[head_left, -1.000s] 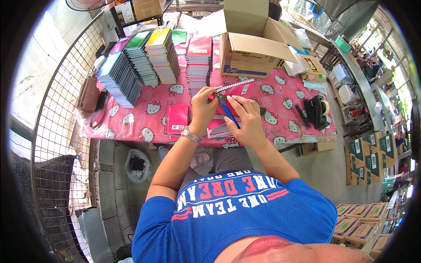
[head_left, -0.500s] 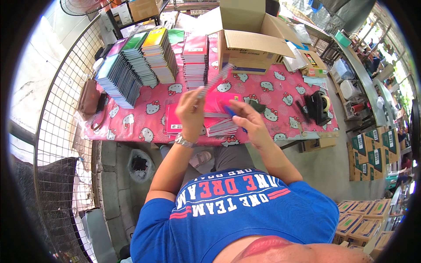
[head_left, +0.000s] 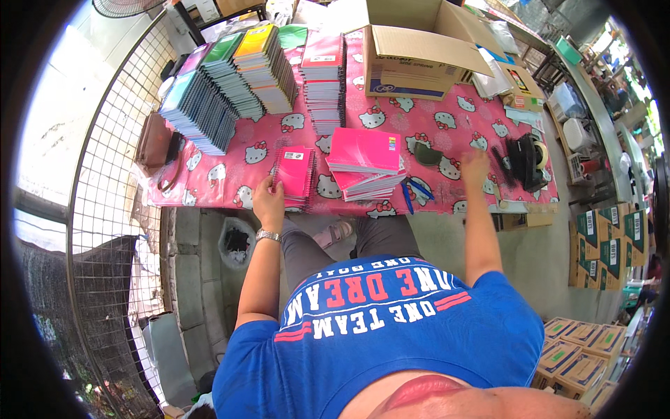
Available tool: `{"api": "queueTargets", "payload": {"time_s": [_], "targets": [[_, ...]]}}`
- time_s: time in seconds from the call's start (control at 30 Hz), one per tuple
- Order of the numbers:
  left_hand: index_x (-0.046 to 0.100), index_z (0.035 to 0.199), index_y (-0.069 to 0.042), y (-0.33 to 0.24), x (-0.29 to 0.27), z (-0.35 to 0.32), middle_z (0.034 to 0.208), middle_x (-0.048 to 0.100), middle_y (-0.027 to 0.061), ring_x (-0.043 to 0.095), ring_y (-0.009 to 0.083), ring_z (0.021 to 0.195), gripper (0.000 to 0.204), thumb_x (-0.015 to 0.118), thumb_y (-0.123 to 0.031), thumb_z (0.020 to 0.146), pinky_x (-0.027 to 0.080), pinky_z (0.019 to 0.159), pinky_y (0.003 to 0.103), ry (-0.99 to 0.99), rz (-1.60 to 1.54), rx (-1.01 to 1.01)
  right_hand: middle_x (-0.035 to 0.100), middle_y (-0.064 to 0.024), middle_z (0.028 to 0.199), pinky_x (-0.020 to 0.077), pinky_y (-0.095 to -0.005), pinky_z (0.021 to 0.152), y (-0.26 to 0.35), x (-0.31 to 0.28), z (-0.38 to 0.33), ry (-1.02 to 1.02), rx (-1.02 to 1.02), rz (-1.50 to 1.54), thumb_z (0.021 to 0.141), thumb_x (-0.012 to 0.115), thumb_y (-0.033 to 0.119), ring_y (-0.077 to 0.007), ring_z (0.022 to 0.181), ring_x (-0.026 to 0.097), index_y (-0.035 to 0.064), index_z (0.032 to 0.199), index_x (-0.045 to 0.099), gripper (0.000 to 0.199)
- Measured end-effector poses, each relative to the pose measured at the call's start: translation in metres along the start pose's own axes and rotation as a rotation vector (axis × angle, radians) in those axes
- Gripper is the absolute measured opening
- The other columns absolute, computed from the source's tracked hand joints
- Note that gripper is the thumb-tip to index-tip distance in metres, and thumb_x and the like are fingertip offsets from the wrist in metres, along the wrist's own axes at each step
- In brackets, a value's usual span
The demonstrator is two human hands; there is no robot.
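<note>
My left hand (head_left: 268,202) is at the near left edge of a small pile of pink spiral notebooks (head_left: 293,173). Its finger and thumb are apart and touch the pile's side. To the right is a second, uneven pile of pink notebooks (head_left: 366,150), its covers facing up. A blue-handled hand tool (head_left: 417,193) lies spread beside that pile, close to the table's front edge; its exact kind is unclear. Farther right, my right hand (head_left: 476,170) is over the tablecloth, short of a black tape dispenser (head_left: 525,162). Motion smears its fingers.
Tall notebook stacks stand at the back left: blue (head_left: 197,115), green (head_left: 230,73), yellow (head_left: 266,68) and pink (head_left: 324,84). An open cardboard box (head_left: 408,66) is behind the piles. A dark green object (head_left: 427,153) lies mid-table; a brown pouch (head_left: 153,143) sits far left.
The raised pink notebook is down on the left pile, and my left hand has lowered to it. My right hand has let go of the blue-handled tool and moved right.
</note>
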State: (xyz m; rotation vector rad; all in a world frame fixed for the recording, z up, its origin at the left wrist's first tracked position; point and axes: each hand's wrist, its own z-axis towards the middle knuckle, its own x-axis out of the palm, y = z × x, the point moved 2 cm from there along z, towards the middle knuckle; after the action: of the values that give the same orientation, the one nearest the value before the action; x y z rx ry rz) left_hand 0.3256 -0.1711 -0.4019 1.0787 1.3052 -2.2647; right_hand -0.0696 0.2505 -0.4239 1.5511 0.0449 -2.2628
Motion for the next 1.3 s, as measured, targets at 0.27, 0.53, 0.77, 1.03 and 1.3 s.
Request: {"api": "queueTargets", "payload": {"time_s": [0.27,0.53,0.77,1.03,1.3], "targets": [[0.068,0.111,-0.009,-0.133,-0.031,0.009,0.113,0.064,0.0116,0.058,0.0324,0.106,0.031,0.070,-0.013,0.080,0.045,0.093,0.046,-0.120,-0.159,0.635,0.063,-0.0069,0.121,0.0456,-0.0484,0.088,-0.091,0.006,0.010,0.296,0.005,-0.343,0.093,0.057,0.024,-0.0266,0.115,0.058,0.0106,0.117,0.064,0.028],[0.068,0.111,-0.011,-0.234,0.001,-0.017,0.113,0.066,0.0058,0.061,0.0257,0.105,0.031,0.071,-0.020,0.082,0.052,0.089,0.040,0.323,0.132,1.179,0.057,-0.0077,0.106,0.0457,-0.0409,0.086,-0.046,-0.038,0.024,-0.126,-0.176,-0.309,0.092,0.050,0.010,-0.0287,0.102,0.057,0.0232,0.125,0.066,0.039],[0.070,0.112,-0.010,-0.246,-0.026,0.010,0.106,0.070,0.0080,0.064,0.0267,0.102,0.031,0.069,-0.023,0.083,0.053,0.089,0.039,0.660,0.035,1.085,0.063,-0.0101,0.111,0.0471,-0.0404,0.086,0.034,-0.050,0.031,0.122,-0.020,-0.493,0.090,0.055,0.021,-0.0284,0.106,0.061,0.0181,0.120,0.069,0.033],[0.069,0.104,-0.009,-0.234,-0.021,0.002,0.101,0.071,0.0058,0.067,0.0219,0.092,0.022,0.065,-0.020,0.086,0.055,0.081,0.035,0.529,0.160,1.208,0.072,-0.0154,0.098,0.0552,-0.0440,0.083,0.016,0.034,0.075,0.711,0.377,0.547,0.091,0.051,0.011,-0.0334,0.089,0.070,0.0093,0.114,0.070,0.030],[0.066,0.098,-0.010,-0.232,-0.026,-0.001,0.085,0.067,0.0046,0.066,0.0223,0.082,0.014,0.062,-0.017,0.087,0.056,0.073,0.036,0.351,-0.017,1.279,0.068,-0.0114,0.089,0.0527,-0.0363,0.081,0.048,-0.015,0.033,0.243,-0.050,0.496,0.096,0.059,0.021,-0.0227,0.084,0.065,0.0115,0.120,0.068,0.027]]}}
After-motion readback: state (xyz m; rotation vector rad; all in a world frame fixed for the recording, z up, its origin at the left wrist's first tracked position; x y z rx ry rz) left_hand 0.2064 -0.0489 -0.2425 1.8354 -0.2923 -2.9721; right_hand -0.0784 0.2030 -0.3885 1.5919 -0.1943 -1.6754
